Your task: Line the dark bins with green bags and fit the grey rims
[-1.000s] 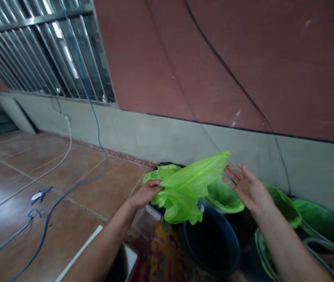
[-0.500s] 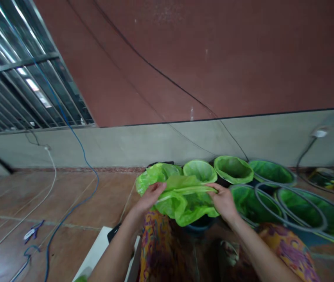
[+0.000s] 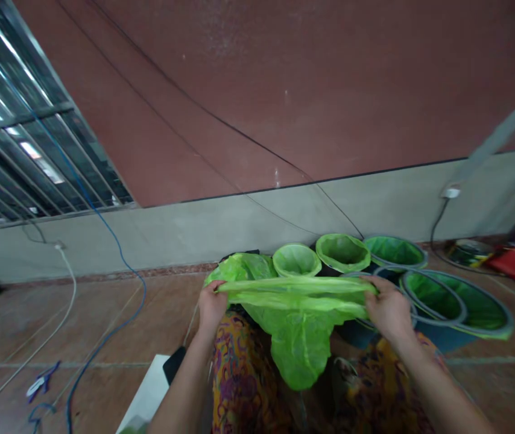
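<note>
A green plastic bag (image 3: 300,337) is stretched wide between my hands, its rim pulled into a flat band and its body hanging down over my lap. My left hand (image 3: 212,307) is closed on the left end of the rim. At the right end, my right hand (image 3: 388,307) grips the rim with closed fingers. Behind the bag stand a small bin with a green liner (image 3: 296,260) and a dark bin with a green liner (image 3: 343,253). Another green bag (image 3: 243,268) lies crumpled to their left. The stretched bag hides part of the bins behind it.
More lined bins (image 3: 479,307) with grey rims stand at the right, and loose grey rings lie over them. A blue cable (image 3: 124,259) and a white cable (image 3: 74,283) run across the tiled floor. Purple scissors-like tool (image 3: 43,383) lies left. A white board (image 3: 144,392) is beside my leg.
My hands have moved apart, pulling the bag's rim wide and taut. The bag's body now hangs lower between my knees. The view has shifted slightly to the right.
</note>
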A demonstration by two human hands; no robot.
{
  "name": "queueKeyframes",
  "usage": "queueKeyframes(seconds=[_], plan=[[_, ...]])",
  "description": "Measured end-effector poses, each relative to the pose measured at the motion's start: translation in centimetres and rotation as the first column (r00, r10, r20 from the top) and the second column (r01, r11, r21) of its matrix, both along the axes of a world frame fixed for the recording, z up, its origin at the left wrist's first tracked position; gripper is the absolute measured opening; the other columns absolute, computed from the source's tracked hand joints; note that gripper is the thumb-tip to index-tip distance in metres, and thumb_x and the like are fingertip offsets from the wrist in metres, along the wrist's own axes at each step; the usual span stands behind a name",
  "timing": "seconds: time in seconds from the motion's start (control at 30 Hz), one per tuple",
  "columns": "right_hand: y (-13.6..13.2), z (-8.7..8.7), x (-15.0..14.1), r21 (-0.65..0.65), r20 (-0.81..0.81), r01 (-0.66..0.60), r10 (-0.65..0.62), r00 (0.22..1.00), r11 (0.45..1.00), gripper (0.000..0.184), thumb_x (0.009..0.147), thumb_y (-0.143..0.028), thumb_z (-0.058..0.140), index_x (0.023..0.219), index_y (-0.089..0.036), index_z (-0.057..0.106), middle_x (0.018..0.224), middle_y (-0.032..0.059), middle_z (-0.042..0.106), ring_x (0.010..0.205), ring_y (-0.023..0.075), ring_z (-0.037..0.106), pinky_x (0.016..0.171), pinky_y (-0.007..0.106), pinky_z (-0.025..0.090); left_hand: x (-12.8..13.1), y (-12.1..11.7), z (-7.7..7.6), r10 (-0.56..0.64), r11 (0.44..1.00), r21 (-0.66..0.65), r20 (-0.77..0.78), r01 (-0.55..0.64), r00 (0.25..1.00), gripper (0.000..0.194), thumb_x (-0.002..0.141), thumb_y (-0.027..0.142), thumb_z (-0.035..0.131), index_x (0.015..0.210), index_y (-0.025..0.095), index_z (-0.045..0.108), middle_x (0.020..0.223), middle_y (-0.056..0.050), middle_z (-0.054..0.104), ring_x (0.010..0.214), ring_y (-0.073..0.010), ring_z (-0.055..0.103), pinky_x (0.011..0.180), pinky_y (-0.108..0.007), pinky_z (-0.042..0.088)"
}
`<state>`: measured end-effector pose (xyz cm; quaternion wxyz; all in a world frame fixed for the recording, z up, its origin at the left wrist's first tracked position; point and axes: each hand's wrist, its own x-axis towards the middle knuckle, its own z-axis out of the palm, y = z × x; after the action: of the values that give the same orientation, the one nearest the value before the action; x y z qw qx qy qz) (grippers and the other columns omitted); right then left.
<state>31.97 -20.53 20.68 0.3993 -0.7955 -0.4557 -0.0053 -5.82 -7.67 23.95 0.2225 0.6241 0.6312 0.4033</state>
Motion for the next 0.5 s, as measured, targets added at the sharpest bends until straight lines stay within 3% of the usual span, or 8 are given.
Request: queueKeyframes(seconds=[0.07, 0.13, 0.2, 0.27, 0.33, 0.4, 0.5], plan=[[-0.9, -0.6, -1.0, -0.209, 0.018, -0.139, 0.146, 0.989, 0.968, 0.052, 0.074, -0.03, 0.054, 0.123, -0.016, 0.063, 0.122, 0.0154, 0.066, 0.11, 0.0301, 0.063, 0.096, 0.041, 0.048, 0.5, 0.2, -0.3, 0.014, 1.0, 0.001, 0.155, -0.014, 0.988, 0.033, 0.069, 0.01, 0.052, 0.093, 0.015, 0.075, 0.073, -0.002, 0.071, 0.061, -0.0151, 0.061, 0.058, -0.023, 0.046], [-1.4, -0.4, -2.7, -0.383, -0.041, -0.292, 0.3, 0.953, 0.876, 0.076, 0.066, -0.032, 0.067, 0.138, -0.016, 0.051, 0.137, 0.0174, 0.056, 0.125, 0.0333, 0.054, 0.102, 0.044, 0.045, 1.7, 0.0, -0.1, -0.05, 0.998, -0.01, 0.261, 0.055, 0.964, 0.034, 0.066, 0.01, 0.051, 0.09, 0.016, 0.074, 0.065, 0.002, 0.067, 0.052, -0.0118, 0.054, 0.052, -0.021, 0.041], [-1.5, 0.7, -4.9, -0.382, -0.108, -0.448, 0.442, 0.89, 0.809, 0.09, 0.063, -0.035, 0.072, 0.146, -0.017, 0.042, 0.149, 0.0168, 0.044, 0.136, 0.0328, 0.043, 0.109, 0.046, 0.039, 3.3, -0.6, 0.5, -0.125, 0.991, -0.001, 0.334, 0.133, 0.934, 0.036, 0.063, 0.008, 0.049, 0.087, 0.017, 0.074, 0.065, 0.003, 0.066, 0.051, -0.0104, 0.052, 0.051, -0.02, 0.04], [-1.0, 2.4, -7.3, -0.26, -0.136, -0.597, 0.583, 0.801, 0.759, 0.083, 0.072, -0.039, 0.067, 0.147, -0.019, 0.039, 0.153, 0.0142, 0.039, 0.138, 0.0277, 0.041, 0.113, 0.042, 0.035, 4.7, -1.3, 1.4, -0.174, 0.983, 0.02, 0.377, 0.18, 0.91, 0.037, 0.062, 0.007, 0.048, 0.085, 0.018, 0.074, 0.068, 0.003, 0.068, 0.054, -0.0102, 0.054, 0.053, -0.02, 0.041], [-0.2, 3.6, -9.6, -0.2, -0.15, -0.685, 0.669, 0.728, 0.701, 0.073, 0.078, -0.038, 0.062, 0.145, -0.019, 0.041, 0.149, 0.0124, 0.044, 0.134, 0.0243, 0.046, 0.111, 0.04, 0.036, 5.9, -1.9, 2.2, -0.208, 0.977, 0.032, 0.391, 0.212, 0.897, 0.037, 0.061, 0.006, 0.046, 0.084, 0.018, 0.073, 0.07, 0.003, 0.069, 0.055, -0.01, 0.055, 0.054, -0.019, 0.042], [0.6, 3.8, -11.6, -0.261, -0.164, -0.688, 0.671, 0.723, 0.677, 0.065, 0.079, -0.036, 0.062, 0.139, -0.017, 0.049, 0.139, 0.013, 0.054, 0.125, 0.0255, 0.054, 0.106, 0.039, 0.04, 6.7, -2.2, 2.8, -0.233, 0.97, 0.029, 0.378, 0.24, 0.896, 0.038, 0.06, 0.005, 0.046, 0.084, 0.018, 0.074, 0.067, 0.004, 0.067, 0.052, -0.0094, 0.053, 0.052, -0.019, 0.04], [1.2, 2.4, -13.9, -0.403, -0.138, -0.641, 0.649, 0.748, 0.654, 0.047, 0.081, -0.037, 0.061, 0.123, -0.015, 0.062, 0.119, 0.0125, 0.067, 0.11, 0.0274, 0.063, 0.095, 0.037, 0.044, 7.1, -2.3, 3.1, -0.228, 0.97, 0.005, 0.339, 0.241, 0.913, 0.039, 0.062, 0.005, 0.046, 0.086, 0.018, 0.074, 0.058, 0.006, 0.063, 0.046, -0.0087, 0.048, 0.047, -0.018, 0.035]])
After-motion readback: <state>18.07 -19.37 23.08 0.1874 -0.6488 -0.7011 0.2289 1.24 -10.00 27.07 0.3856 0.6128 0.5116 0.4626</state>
